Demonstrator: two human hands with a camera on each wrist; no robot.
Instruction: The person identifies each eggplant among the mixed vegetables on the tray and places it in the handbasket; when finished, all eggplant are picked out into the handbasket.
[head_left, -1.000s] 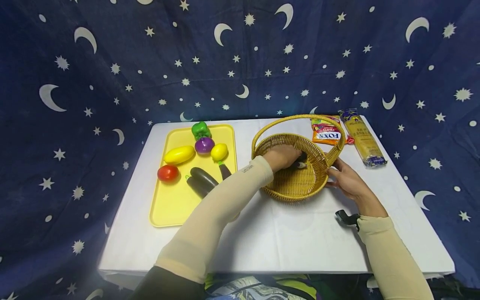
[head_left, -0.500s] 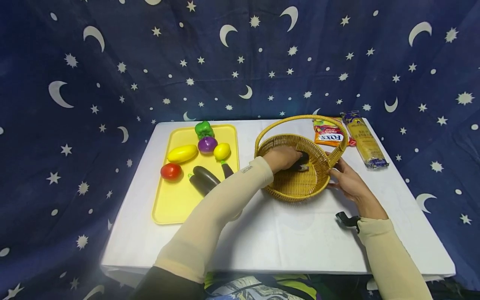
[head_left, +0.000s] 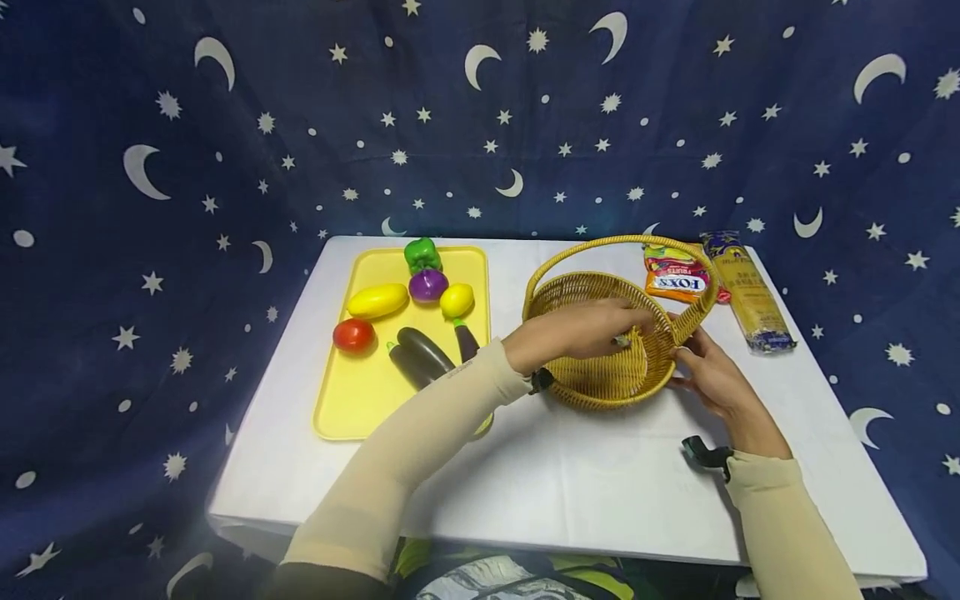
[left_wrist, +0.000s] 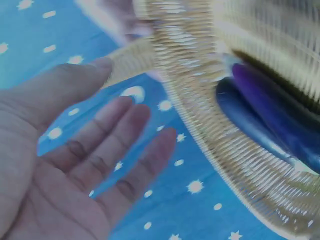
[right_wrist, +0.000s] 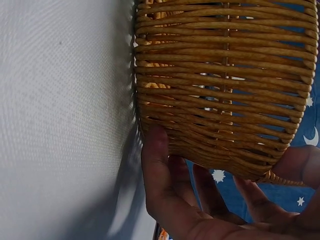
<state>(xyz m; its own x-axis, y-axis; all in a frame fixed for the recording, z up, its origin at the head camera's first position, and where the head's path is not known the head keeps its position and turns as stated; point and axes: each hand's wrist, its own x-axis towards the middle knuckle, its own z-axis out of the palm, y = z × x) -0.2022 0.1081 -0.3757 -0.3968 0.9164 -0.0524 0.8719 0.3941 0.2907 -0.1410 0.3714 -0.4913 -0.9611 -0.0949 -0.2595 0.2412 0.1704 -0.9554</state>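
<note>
My left hand (head_left: 588, 327) hovers over the wicker basket (head_left: 600, 396), fingers extended and holding nothing. In the left wrist view two dark, glossy eggplants (left_wrist: 250, 120) lie side by side inside the basket; the head view has them mostly hidden beneath the hand. My right hand (head_left: 712, 375) grips the basket's right side near the foot of its handle. Close up in the right wrist view, the thumb (right_wrist: 297, 164) is at the rim while the fingers press against the woven outer wall.
Left of the basket lies a yellow tray (head_left: 352, 417) with a tomato (head_left: 354, 336), a yellow mango-like fruit (head_left: 377, 300), a green pepper (head_left: 422, 255), a purple round vegetable (head_left: 428, 286), a lemon (head_left: 457, 301) and several eggplants (head_left: 423, 354). Behind right are a candy bag (head_left: 675, 272) and a pasta pack (head_left: 750, 292).
My left hand has let go of an eggplant inside the basket and lifted away, its fingers straightening. The right hand keeps its hold on the basket. The head view has shifted slightly.
</note>
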